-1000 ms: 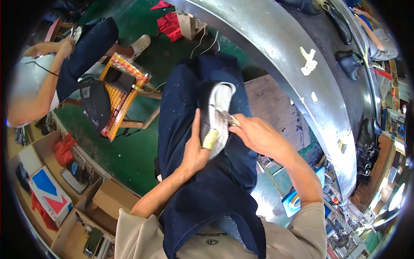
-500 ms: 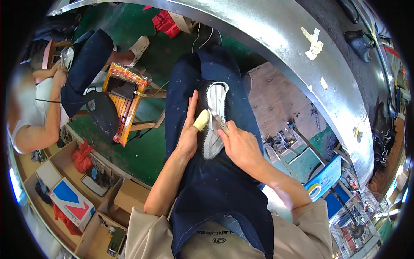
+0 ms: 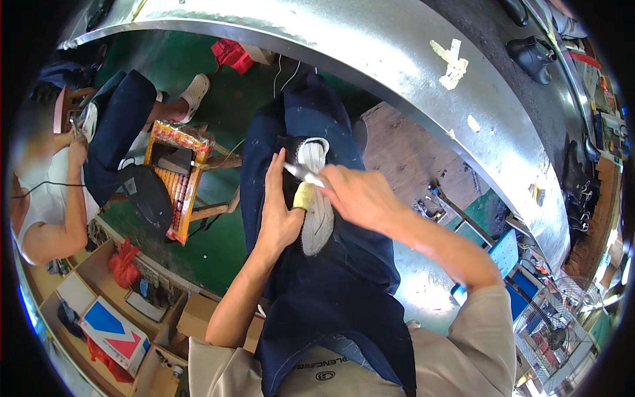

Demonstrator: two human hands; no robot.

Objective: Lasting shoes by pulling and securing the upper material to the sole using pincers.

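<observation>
A shoe (image 3: 318, 228) lies bottom up across my lap, toe and heel pointing away from and toward me. Its underside is pale white and its upper is dark. My left hand (image 3: 280, 223) steadies it, fingers stretched along its left side. A yellow cover (image 3: 303, 196) wraps the thumb, which presses on the underside. In my right hand (image 3: 367, 200) is a silver metal hand tool (image 3: 304, 174), held over the far half of the shoe. Motion smears the tool, so its exact kind is unclear. Dark blue cloth (image 3: 331, 284) covers my lap beneath.
A curved metal bench (image 3: 370, 46) arcs across the front and right. At left, a person (image 3: 56, 205) sits working on a shoe, beside a wooden-beaded stool (image 3: 177, 192). Open wooden compartments (image 3: 92, 264) stand lower left; a wire-caged fan (image 3: 555, 331) is lower right.
My right hand and the tool have shifted left across the shoe, the tool now lying more crosswise near my left fingers. The whole view has swung slightly.
</observation>
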